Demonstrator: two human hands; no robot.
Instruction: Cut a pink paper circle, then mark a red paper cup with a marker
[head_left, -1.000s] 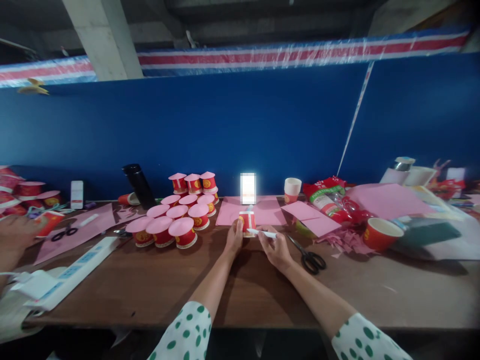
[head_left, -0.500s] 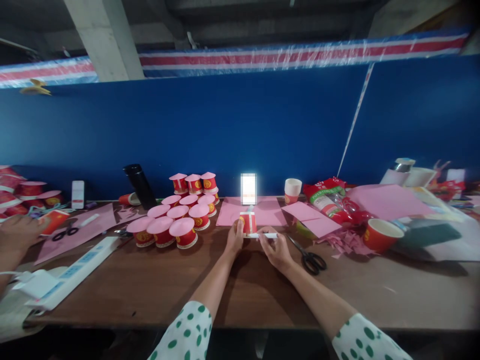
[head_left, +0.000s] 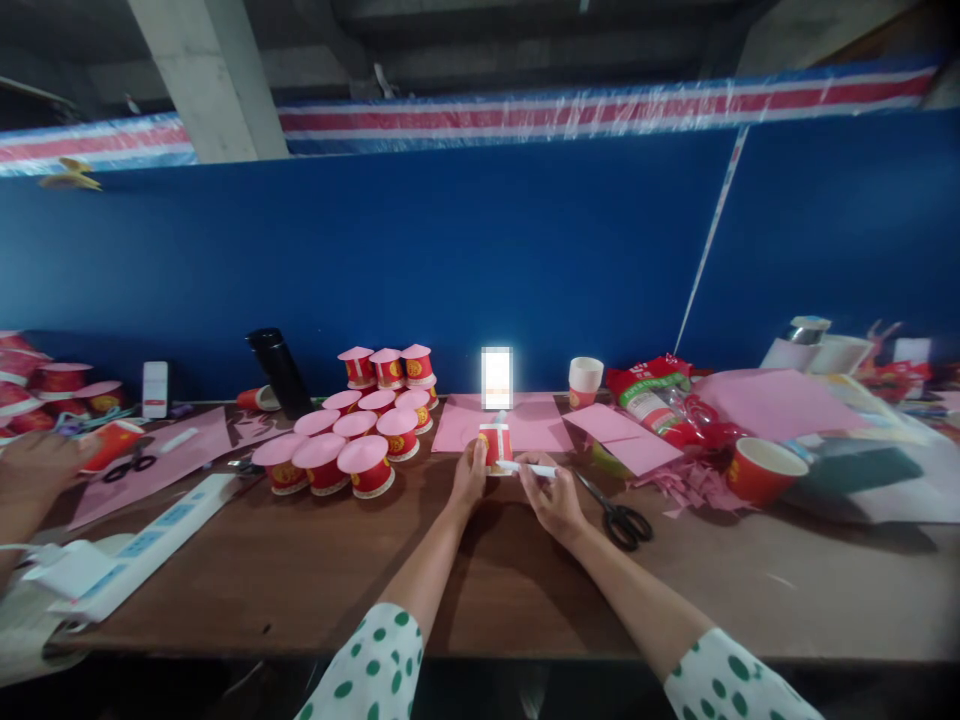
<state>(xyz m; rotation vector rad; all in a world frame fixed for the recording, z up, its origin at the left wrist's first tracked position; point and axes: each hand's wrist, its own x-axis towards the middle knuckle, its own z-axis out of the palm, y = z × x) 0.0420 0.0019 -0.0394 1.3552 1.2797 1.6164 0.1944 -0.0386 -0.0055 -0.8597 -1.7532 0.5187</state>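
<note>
Near the table's middle, my left hand (head_left: 470, 477) is closed around the left side of a small red paper cup (head_left: 493, 443) with a white band down its side. Pinched in my right hand (head_left: 553, 495) is a slim white pen-shaped tube (head_left: 534, 469); its exact kind is unclear. The tube's left end lies against or just in front of the cup's lower right side. Behind the cup is a pink paper sheet (head_left: 456, 425) with a bright phone screen (head_left: 497, 378) standing on it. Black-handled scissors (head_left: 626, 522) lie right of my right hand.
Several red cups with pink cone tops (head_left: 365, 455) stand at left, near a black bottle (head_left: 279, 370) and a white power strip (head_left: 161, 545). Pink scraps (head_left: 690, 485), a red cup (head_left: 765, 470) and a white-red cup (head_left: 586, 382) are at right. Another person's hand (head_left: 37, 465) works far left.
The white tube has tilted, its left end rising and shifting slightly right along the cup's lower edge. My left hand and the cup stay nearly still.
</note>
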